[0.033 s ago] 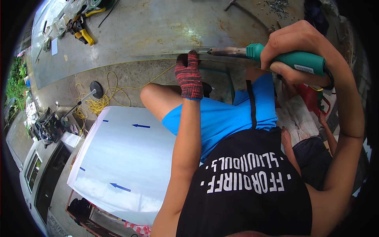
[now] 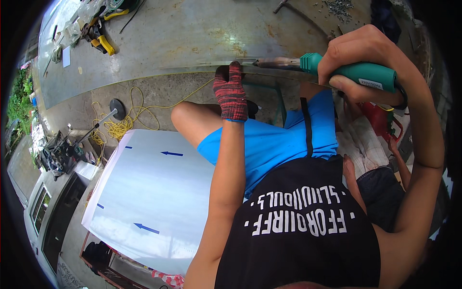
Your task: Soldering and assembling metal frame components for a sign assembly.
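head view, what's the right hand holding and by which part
The right hand holds a metal-tipped tool by its green handle.

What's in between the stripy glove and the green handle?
In the head view, a metal shaft lies there, between the gloved left hand and the green handle gripped by the right hand.

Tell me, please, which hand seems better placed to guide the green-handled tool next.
Probably the right hand: it is wrapped around the green-handled tool, whereas the gloved left hand is at the edge of the grey work surface.
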Available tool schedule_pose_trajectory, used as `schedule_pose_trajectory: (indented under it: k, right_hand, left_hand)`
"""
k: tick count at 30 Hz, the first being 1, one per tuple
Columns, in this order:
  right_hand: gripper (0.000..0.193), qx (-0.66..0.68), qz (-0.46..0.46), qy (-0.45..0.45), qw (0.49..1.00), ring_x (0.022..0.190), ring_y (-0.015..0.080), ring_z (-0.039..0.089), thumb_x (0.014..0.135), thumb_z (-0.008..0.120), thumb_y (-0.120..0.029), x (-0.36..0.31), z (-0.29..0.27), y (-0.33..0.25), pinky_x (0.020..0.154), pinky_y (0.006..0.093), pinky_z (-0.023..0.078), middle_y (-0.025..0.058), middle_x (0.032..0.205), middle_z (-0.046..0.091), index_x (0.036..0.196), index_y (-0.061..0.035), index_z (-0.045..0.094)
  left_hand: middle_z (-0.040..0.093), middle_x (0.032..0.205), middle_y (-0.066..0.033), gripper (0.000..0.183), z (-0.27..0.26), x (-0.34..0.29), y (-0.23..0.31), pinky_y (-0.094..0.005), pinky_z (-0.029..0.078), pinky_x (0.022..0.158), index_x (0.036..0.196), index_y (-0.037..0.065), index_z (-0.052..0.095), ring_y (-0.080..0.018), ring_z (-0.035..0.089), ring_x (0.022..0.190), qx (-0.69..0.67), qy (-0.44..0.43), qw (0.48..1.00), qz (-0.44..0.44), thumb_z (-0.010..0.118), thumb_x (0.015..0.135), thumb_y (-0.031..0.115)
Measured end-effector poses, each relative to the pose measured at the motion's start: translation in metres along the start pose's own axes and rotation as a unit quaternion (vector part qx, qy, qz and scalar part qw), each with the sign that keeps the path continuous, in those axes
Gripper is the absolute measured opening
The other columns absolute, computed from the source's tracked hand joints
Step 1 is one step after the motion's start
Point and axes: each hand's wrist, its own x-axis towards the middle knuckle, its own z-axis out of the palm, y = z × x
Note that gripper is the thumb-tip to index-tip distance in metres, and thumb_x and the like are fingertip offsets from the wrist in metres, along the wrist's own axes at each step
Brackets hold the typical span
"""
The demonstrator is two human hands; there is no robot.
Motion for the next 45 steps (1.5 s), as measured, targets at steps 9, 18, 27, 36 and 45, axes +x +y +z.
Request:
schedule_pose_trajectory:
  k: [9, 18, 27, 36, 45]
  right_hand:
    - [0.019, 0.004, -0.002, 0.010, 1.000, 0.068, 0.0277, 0.069, 0.073, 0.067, -0.008, -0.0002, 0.0007, -0.0006, 0.065, 0.0366, 0.056, 0.0121, 0.078, 0.069, 0.091, -0.0039, 0.072]
    - [0.019, 0.006, 0.004, 0.008, 1.000, 0.068, 0.0271, 0.069, 0.073, 0.067, -0.008, -0.0018, 0.0003, -0.0014, 0.065, 0.0364, 0.057, 0.0124, 0.078, 0.070, 0.091, -0.0037, 0.072]
    - [0.020, 0.011, 0.003, 0.012, 1.000, 0.066, 0.0264, 0.069, 0.073, 0.066, -0.007, -0.0044, -0.0025, -0.0043, 0.063, 0.0362, 0.056, 0.0122, 0.078, 0.069, 0.092, -0.0035, 0.072]
    - [0.020, -0.004, 0.004, 0.014, 1.000, 0.069, 0.0268, 0.070, 0.073, 0.068, -0.008, -0.0034, 0.0016, -0.0016, 0.066, 0.0359, 0.057, 0.0119, 0.080, 0.071, 0.092, -0.0039, 0.073]
    - [0.020, -0.008, 0.000, 0.000, 1.000, 0.073, 0.0274, 0.073, 0.072, 0.069, -0.006, -0.0021, 0.0006, -0.0011, 0.070, 0.0364, 0.060, 0.0117, 0.082, 0.072, 0.091, -0.0043, 0.073]
  left_hand:
    - [0.067, 0.085, -0.0072, 0.035, 0.0019, 0.0001, -0.0004, -0.0323, 0.049, 0.072, 0.098, -0.002, 0.065, -0.0153, 0.058, 0.075, -0.026, 0.005, 1.000, 0.013, 0.069, 0.100, 0.032]
    - [0.068, 0.088, -0.0080, 0.035, 0.0014, 0.0010, -0.0029, -0.0324, 0.049, 0.074, 0.101, -0.002, 0.066, -0.0157, 0.058, 0.078, -0.043, -0.001, 0.999, 0.017, 0.068, 0.101, 0.032]
    - [0.067, 0.088, -0.0079, 0.035, 0.0028, -0.0001, 0.0007, -0.0323, 0.050, 0.074, 0.101, -0.003, 0.066, -0.0156, 0.058, 0.078, -0.031, -0.004, 0.999, 0.015, 0.068, 0.101, 0.032]
    - [0.067, 0.090, -0.0082, 0.033, 0.0029, -0.0020, 0.0019, -0.0326, 0.050, 0.075, 0.101, -0.003, 0.066, -0.0162, 0.059, 0.078, -0.049, -0.006, 0.999, 0.016, 0.068, 0.100, 0.031]
    - [0.067, 0.096, -0.0087, 0.035, 0.0012, -0.0025, 0.0033, -0.0322, 0.053, 0.078, 0.107, -0.003, 0.066, -0.0161, 0.061, 0.083, -0.056, -0.015, 0.998, 0.010, 0.069, 0.101, 0.031]
